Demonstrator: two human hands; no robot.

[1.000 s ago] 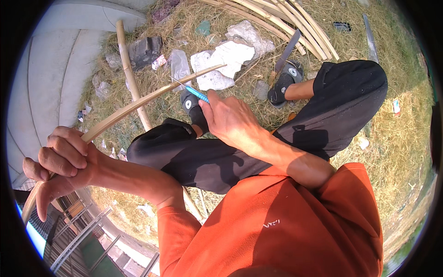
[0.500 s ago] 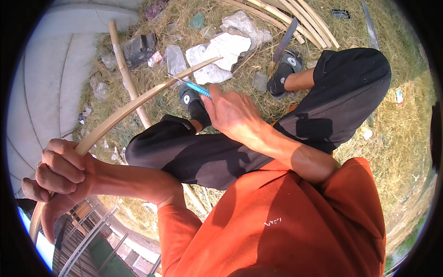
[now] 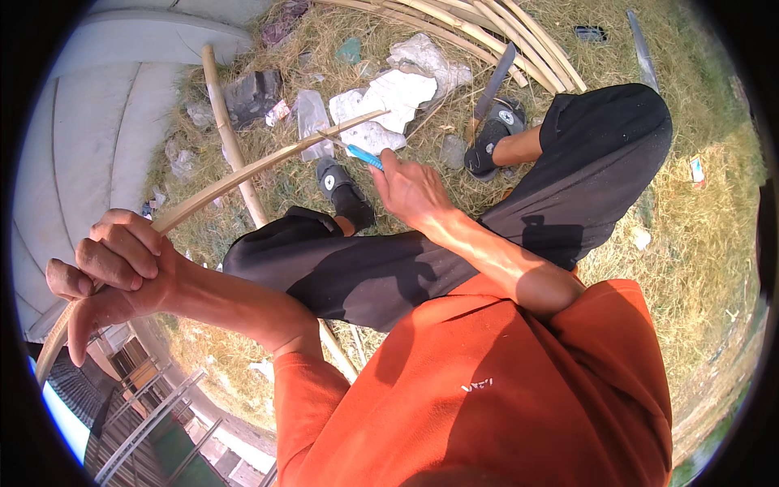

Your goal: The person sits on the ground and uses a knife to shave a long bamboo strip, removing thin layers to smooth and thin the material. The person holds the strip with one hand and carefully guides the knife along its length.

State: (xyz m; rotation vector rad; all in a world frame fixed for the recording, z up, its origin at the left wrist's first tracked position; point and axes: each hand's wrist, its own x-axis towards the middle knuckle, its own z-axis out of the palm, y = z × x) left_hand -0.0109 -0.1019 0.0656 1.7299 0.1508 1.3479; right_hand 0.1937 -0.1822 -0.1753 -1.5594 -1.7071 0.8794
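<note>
My left hand [image 3: 126,260] is closed around a long pale wooden strip [image 3: 243,173], which looks like split bamboo. The strip slants from the lower left across my left knee toward the far middle, its thin end over the white stones. In my right hand [image 3: 415,193] is a small blue-handled knife [image 3: 365,156], thumb and fingers wrapped on the handle. Its thin blade meets the strip a short way from the far end; whether it bites into the wood is too small to tell.
A thick pole [image 3: 230,142] lies beyond my left knee. White stones [image 3: 393,97] and a clear plastic bag [image 3: 311,122] sit ahead. A long dark blade [image 3: 497,77] leans by my right sandal [image 3: 495,138]. Several bamboo strips [image 3: 519,36] and another blade [image 3: 642,53] lie farther off.
The knife has shifted along the strip toward its far end. My left hand and the strip's near part sit slightly higher in the picture. Both grips stay the same.
</note>
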